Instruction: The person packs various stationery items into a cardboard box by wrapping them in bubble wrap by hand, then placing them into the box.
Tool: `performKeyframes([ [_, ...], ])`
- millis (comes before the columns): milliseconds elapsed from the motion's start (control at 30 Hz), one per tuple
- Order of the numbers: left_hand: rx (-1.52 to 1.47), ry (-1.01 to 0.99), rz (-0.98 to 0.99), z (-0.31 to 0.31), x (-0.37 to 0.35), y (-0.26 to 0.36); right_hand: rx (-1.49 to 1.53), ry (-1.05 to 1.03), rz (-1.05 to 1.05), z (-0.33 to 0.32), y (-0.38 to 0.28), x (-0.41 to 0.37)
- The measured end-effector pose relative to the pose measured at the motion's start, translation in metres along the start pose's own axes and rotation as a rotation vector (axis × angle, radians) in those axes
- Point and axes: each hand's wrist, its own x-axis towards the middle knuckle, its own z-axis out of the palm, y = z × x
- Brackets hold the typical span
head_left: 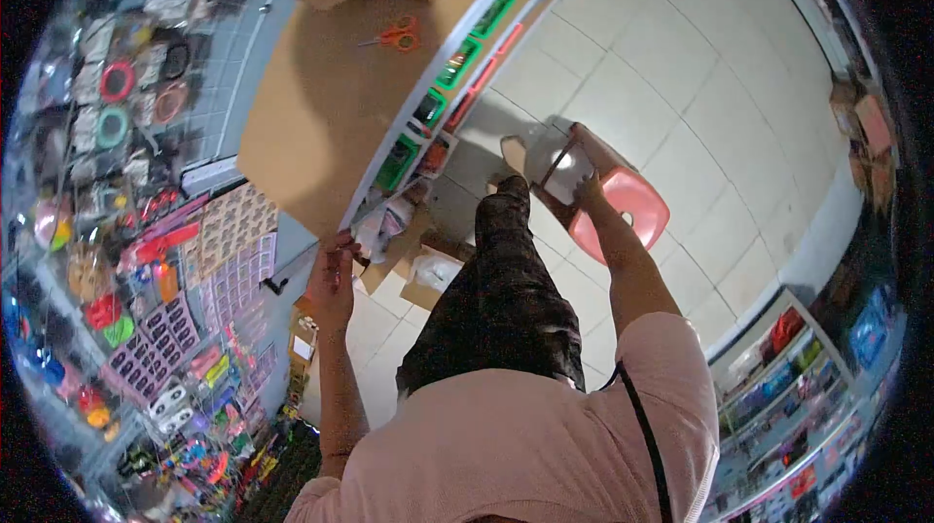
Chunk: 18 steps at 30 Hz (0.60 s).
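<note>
My left hand (pixel 334 275) is raised beside the near corner of a brown cardboard sheet (pixel 341 124) on the counter; its fingers are blurred, and whether they grip the edge is unclear. On the right, my right hand (pixel 590 190) is closed on a pink plastic stool (pixel 637 212), which is tilted with its legs pointing away to the left. Orange-handled scissors (pixel 399 35) lie on the cardboard, far from both hands.
Goods hang on a wall rack (pixel 146 319) at the left. Green trays (pixel 457 62) line the counter's side. Below it stands an open cardboard box (pixel 424 275). Shelves (pixel 788 377) are at the lower right, and boxes (pixel 869 124) lie at the far right. The floor (pixel 671 66) is tiled.
</note>
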Motion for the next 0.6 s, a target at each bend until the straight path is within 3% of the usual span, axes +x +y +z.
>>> performKeyframes([
  [100, 0.053, 0.024, 0.076, -0.019, -0.010, -0.002, 0.006, 0.080, -0.114, -0.005, -0.027, 0.022],
  [267, 0.096, 0.119, -0.023, -0.041, -0.025, -0.003, -0.041, 0.134, -0.294, -0.023, -0.046, 0.062],
  [433, 0.058, 0.161, -0.021, -0.042, -0.014, 0.004, -0.094, -0.019, -0.366, -0.082, -0.044, 0.083],
  [600, 0.002, 0.161, -0.210, -0.017, -0.006, 0.014, -0.142, -0.148, -0.430, -0.150, -0.018, 0.109],
])
